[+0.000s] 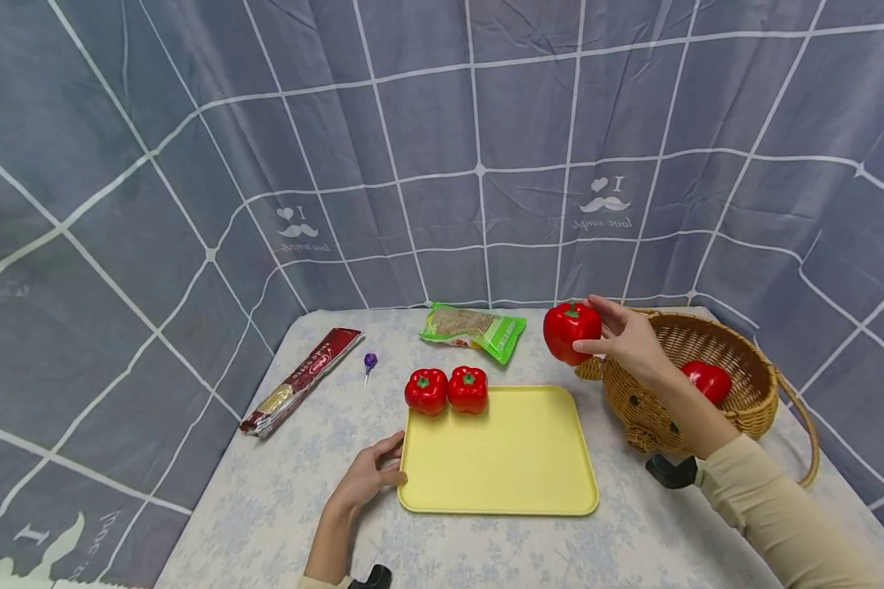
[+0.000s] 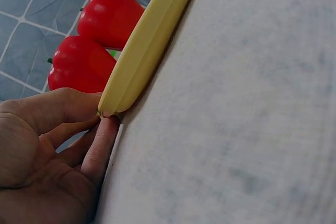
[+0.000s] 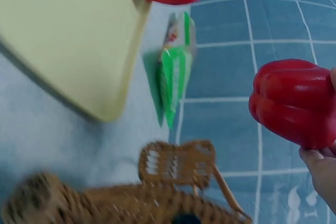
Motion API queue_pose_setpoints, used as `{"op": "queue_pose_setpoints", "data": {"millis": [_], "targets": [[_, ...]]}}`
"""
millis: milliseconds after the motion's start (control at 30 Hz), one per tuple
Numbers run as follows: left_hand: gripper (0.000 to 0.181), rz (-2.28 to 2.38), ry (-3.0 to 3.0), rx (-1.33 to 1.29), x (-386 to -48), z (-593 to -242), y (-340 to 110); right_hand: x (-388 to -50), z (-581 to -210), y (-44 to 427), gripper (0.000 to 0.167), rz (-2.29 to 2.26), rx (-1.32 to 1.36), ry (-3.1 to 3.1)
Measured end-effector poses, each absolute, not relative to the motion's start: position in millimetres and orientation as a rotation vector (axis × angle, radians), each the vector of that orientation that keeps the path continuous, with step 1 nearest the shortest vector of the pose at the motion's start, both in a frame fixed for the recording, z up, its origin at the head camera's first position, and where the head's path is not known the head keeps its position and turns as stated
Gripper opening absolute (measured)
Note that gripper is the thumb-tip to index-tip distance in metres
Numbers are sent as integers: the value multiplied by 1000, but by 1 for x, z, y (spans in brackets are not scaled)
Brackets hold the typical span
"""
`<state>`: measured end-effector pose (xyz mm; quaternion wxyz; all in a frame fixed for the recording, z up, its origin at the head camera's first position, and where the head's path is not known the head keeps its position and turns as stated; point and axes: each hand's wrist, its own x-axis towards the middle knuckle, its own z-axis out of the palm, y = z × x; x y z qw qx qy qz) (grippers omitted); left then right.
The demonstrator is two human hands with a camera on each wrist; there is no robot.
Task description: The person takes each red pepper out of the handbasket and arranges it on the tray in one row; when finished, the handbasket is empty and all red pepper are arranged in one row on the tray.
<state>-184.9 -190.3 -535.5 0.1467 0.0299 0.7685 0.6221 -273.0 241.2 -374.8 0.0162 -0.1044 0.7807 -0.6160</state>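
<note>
A red bell pepper (image 1: 571,332) is gripped by my right hand (image 1: 629,342) in the air, between the tray and the basket. In the right wrist view, fingers and thumb hold this pepper (image 3: 294,103) at the right edge. My left hand (image 1: 368,474) pinches the left edge of a yellow tray (image 1: 501,458); the left wrist view has the fingers at the tray's corner. Two red bell peppers, a left one (image 1: 426,392) and a right one (image 1: 468,389), sit side by side at the tray's back left corner. Another red item (image 1: 707,381) lies in the wicker basket (image 1: 759,384).
Behind the tray lies a green snack bag (image 1: 475,329). On the left are a long dark red packet (image 1: 302,383) and a purple lollipop (image 1: 370,361). The basket's handle (image 1: 806,425) sticks out at right. A grey-blue grid curtain (image 1: 442,164) surrounds the table.
</note>
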Motion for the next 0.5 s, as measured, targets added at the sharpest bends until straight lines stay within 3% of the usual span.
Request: {"op": "queue_pose_setpoints", "data": {"millis": [500], "targets": [[78, 1816, 2196, 64, -186, -536, -190, -272, -435, 197, 91, -2084, -216, 2316]]}}
